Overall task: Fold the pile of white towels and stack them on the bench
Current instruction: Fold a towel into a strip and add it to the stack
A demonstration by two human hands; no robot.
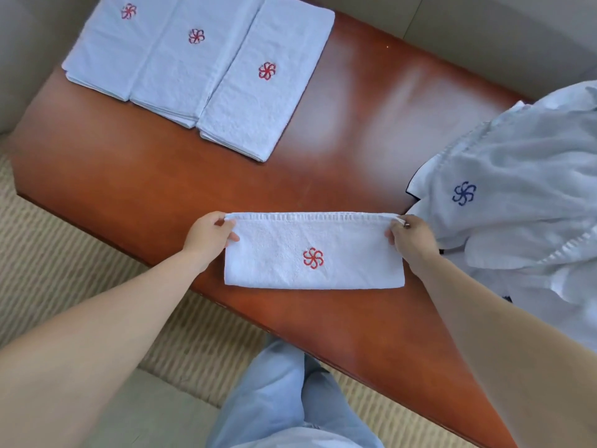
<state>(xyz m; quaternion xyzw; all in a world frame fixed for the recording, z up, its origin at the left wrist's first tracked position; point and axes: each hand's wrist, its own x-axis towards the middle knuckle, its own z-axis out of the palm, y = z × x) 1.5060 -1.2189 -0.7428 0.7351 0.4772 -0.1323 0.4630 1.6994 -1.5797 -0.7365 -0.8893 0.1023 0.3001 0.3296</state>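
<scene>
With both hands pinching the folded towel's (284, 263) far corners, left hand (208, 236) and right hand (410, 239), square the edges before stacking at 11 o'clock.

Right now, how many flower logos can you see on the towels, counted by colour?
Red logos: 4. Three sit on the folded stacks at the far end of the bench, and one on the towel pinched by the left hand and the right hand.
Blue logos: 1, on the unfolded pile.
Total: 5

Glossy, smooth reddish wood bench (355, 101); matt, nubbly terry-cloth towel (277, 253); ribbed woven carpet (64, 240).
</scene>
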